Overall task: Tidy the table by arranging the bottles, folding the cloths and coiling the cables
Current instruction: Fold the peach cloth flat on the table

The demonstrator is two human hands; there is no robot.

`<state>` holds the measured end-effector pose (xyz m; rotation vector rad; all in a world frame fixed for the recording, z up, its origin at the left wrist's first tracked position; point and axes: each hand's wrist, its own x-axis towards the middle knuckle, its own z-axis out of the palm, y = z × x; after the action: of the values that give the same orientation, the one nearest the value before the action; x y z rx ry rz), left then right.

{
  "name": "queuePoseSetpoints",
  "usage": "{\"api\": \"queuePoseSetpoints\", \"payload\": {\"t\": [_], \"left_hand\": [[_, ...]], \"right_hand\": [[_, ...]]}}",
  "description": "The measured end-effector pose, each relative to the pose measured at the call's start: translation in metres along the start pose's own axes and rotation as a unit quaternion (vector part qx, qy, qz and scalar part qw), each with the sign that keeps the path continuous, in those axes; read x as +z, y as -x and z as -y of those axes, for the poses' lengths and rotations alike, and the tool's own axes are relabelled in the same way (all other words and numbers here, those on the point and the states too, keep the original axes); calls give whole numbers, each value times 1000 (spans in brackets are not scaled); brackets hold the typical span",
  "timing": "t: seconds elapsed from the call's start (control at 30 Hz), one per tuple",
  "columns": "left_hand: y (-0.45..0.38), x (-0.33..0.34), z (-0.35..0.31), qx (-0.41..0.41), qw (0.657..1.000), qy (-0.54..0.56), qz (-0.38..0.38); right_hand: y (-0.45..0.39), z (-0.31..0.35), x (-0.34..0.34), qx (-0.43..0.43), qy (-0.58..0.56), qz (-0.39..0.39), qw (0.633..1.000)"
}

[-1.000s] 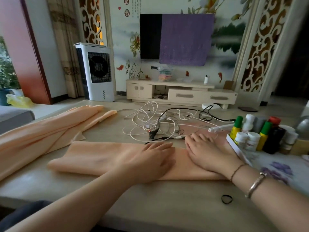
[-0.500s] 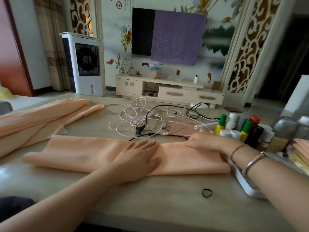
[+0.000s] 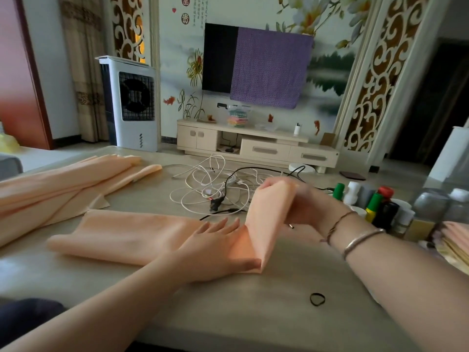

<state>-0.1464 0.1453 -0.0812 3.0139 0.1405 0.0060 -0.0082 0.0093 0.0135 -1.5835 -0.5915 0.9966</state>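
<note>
The left hand presses flat, fingers straight, on the cloth lying just before the cables. The right hand grips the cloth's right end (lifted, blurred). Bottles stand right of the cables.

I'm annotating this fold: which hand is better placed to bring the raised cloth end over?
The right hand: it already grips the lifted end of the peach fabric cloth, while the left hand lies flat, pinning the cloth at the crease.
</note>
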Motion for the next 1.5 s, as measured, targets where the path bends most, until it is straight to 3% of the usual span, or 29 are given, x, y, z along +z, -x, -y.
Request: {"api": "queuePoseSetpoints", "payload": {"t": [0.07, 0.13, 0.17, 0.23, 0.3, 0.33, 0.4, 0.43, 0.47, 0.53, 0.57, 0.63, 0.7, 0.83, 0.97, 1.03, 1.1, 1.17, 1.33, 1.5], "left_hand": [[3, -1, 3, 19, 1000, 5, -20], [7, -8, 4, 77, 992, 47, -85], [9, -14, 6, 103, 982, 99, -127], [8, -24, 18, 41, 945, 266, -184], [7, -34, 33, -124, 869, 430, -213], [9, -38, 40, -207, 810, 510, -202], [12, -43, 51, -283, 709, 629, -146], [14, -43, 55, -303, 695, 640, -129], [14, -42, 57, -319, 716, 608, -127], [18, -35, 59, -333, 826, 429, -147], [21, -32, 57, -325, 865, 351, -154], [24, -27, 57, -311, 888, 304, -152], [28, -26, 56, -306, 887, 310, -155], [28, -25, 53, -304, 884, 312, -171], [36, -32, 60, -303, 873, 323, -204], [47, -40, 76, -315, 875, 287, -229], [60, -50, 97, -353, 895, 144, -231], [74, -58, 117, -400, 893, 68, -194], [96, -55, 153, -524, 845, 77, -78], [102, -50, 160, -533, 840, 90, -54]], "right_hand": [[-8, -6, 24, -6, -31, 21, 999], [-17, -10, 39, 12, -45, 27, 999], [-19, -11, 45, 24, -35, 28, 999], [-24, -13, 57, 57, 6, 28, 998], [-28, -17, 65, 75, 37, 5, 996], [-30, -19, 68, 79, 40, -8, 996], [-33, -25, 75, 73, 32, -28, 996], [-34, -27, 78, 63, 28, -40, 997], [-34, -30, 83, 49, 25, -54, 997], [-34, -35, 93, 3, 18, -97, 995], [-33, -40, 97, -33, 30, -127, 991], [-32, -50, 104, -116, 129, -195, 965], [-32, -60, 107, -184, 271, -225, 918], [-29, -73, 116, -272, 448, -145, 839], [-33, -84, 120, -246, 564, -94, 783], [-37, -86, 119, -211, 599, -83, 768], [-41, -87, 119, -190, 624, -75, 754], [-43, -88, 120, -176, 638, -69, 746], [-46, -85, 123, -143, 654, -65, 740], [-45, -82, 135, -99, 647, -66, 753]]}}
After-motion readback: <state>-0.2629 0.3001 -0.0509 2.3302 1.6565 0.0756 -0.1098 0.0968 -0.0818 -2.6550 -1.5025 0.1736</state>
